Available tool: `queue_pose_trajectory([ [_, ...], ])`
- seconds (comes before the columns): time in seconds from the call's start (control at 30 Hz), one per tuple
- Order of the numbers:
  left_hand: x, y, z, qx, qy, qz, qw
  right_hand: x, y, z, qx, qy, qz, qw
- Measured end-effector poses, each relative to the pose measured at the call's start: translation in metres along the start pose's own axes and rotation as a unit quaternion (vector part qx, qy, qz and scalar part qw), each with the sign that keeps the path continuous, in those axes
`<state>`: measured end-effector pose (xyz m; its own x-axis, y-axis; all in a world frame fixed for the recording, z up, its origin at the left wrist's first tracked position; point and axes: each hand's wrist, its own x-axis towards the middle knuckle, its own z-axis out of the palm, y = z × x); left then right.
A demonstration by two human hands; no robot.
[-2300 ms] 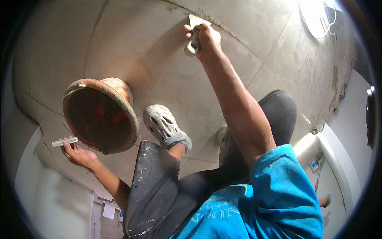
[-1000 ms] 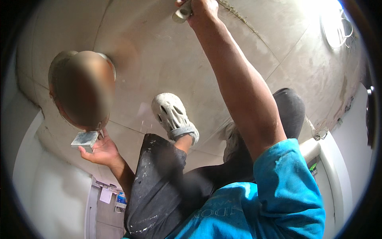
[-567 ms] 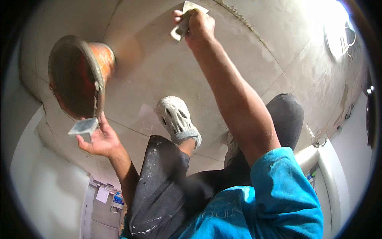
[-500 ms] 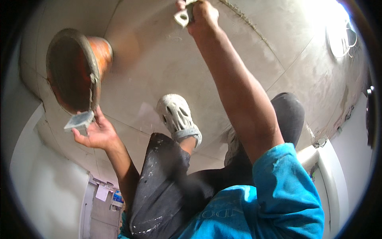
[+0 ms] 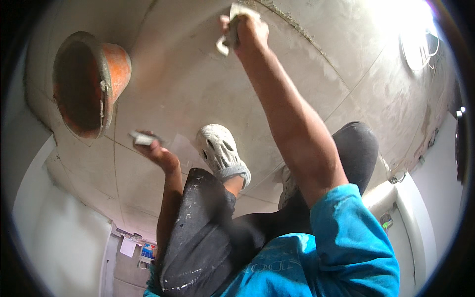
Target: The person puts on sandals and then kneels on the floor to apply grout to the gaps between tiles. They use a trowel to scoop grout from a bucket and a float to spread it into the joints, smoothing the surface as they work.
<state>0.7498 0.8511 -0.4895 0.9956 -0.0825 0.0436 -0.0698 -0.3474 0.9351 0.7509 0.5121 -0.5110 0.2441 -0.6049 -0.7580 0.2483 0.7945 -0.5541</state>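
My right hand (image 5: 251, 35) is stretched far ahead over the floor. Its fingers are wrapped round a pale scraper-like tool (image 5: 244, 11) with a flat end and a holed loop below the grip. Nearer to me on the left, my left hand (image 5: 161, 154) is closed on a small flat grey block (image 5: 144, 139) with a pale edge; motion blurs it, and its exact kind cannot be told. Further left, apart from that hand, stands an orange bucket (image 5: 118, 69), crusted grey around its rim and dark inside.
Large dusty tiles (image 5: 183, 89) cover the floor, with a rough strip of dried material (image 5: 302, 30) along one joint. My pale clog (image 5: 217, 148) is planted between my arms. A bright lamp (image 5: 414, 47) with a cable glares at far right. White walls (image 5: 64, 218) flank me.
My left hand has moved right and away from the bucket's rim, carrying the grey block and turning it. My right hand stays far ahead, its tool tilted differently.
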Motion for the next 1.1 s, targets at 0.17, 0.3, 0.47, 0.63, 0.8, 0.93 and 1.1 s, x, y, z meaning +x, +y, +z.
queue_pose_trajectory([
  [0.17,0.011,-0.015,0.023,0.157,-0.207,0.107,0.960,0.025,0.001,0.005,0.053,-0.025,-0.028,0.998],
  [0.3,0.025,-0.026,0.032,0.175,-0.199,0.125,0.956,0.014,-0.001,0.011,0.088,0.038,0.038,0.995],
  [0.47,0.051,-0.027,0.045,0.242,-0.203,0.187,0.930,-0.001,0.008,-0.002,0.011,0.015,0.001,1.000],
  [0.63,0.078,-0.031,0.060,0.333,-0.242,0.286,0.865,0.004,-0.017,0.014,0.010,0.034,0.030,0.999],
  [0.8,0.095,-0.044,0.093,0.353,-0.235,0.323,0.846,-0.004,0.002,-0.008,-0.029,-0.002,0.016,0.999],
  [0.93,0.091,-0.045,0.101,0.388,-0.219,0.330,0.832,-0.002,-0.013,0.009,-0.006,0.036,0.012,0.999],
  [1.1,0.092,-0.048,0.104,0.380,-0.213,0.336,0.835,0.011,-0.016,0.007,-0.016,0.052,0.023,0.998],
])
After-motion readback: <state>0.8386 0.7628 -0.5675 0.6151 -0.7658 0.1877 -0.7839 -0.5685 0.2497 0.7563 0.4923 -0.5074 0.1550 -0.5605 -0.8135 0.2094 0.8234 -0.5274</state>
